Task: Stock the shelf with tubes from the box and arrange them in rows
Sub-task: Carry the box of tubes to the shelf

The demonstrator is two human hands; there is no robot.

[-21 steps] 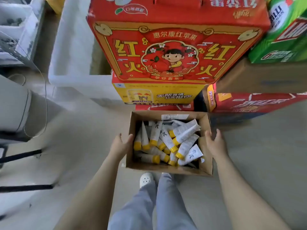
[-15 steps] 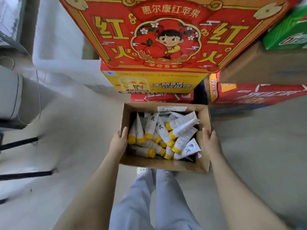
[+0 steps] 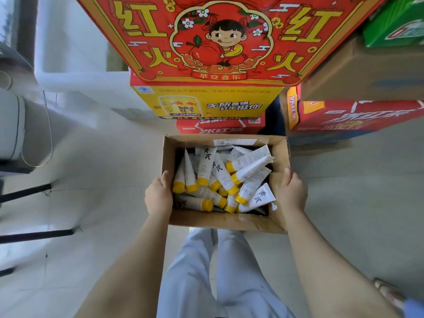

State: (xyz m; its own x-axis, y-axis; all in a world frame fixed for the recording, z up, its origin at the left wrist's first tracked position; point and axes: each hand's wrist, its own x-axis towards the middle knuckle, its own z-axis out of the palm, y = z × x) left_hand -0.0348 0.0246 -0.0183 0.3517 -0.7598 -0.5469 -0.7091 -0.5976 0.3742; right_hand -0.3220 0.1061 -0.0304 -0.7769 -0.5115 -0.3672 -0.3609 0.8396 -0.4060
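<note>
An open cardboard box (image 3: 220, 220) hangs in front of me above the floor, held between both hands. Several white tubes with yellow caps (image 3: 223, 177) lie jumbled inside it. My left hand (image 3: 158, 196) grips the box's left wall, with the thumb over the rim. My right hand (image 3: 292, 193) grips the right wall in the same way. No shelf is in view.
Stacked drink cartons stand right behind the box: a big red one (image 3: 213, 40) on top, a yellow one (image 3: 206, 102) under it. More red (image 3: 353, 115), brown (image 3: 367, 72) and green (image 3: 394, 21) cartons are at the right. My legs (image 3: 220, 271) are below.
Both hands have closed on the box's sides and raised it. The view has moved nearer to the stacked cartons, and the shoe below the box is now hidden.
</note>
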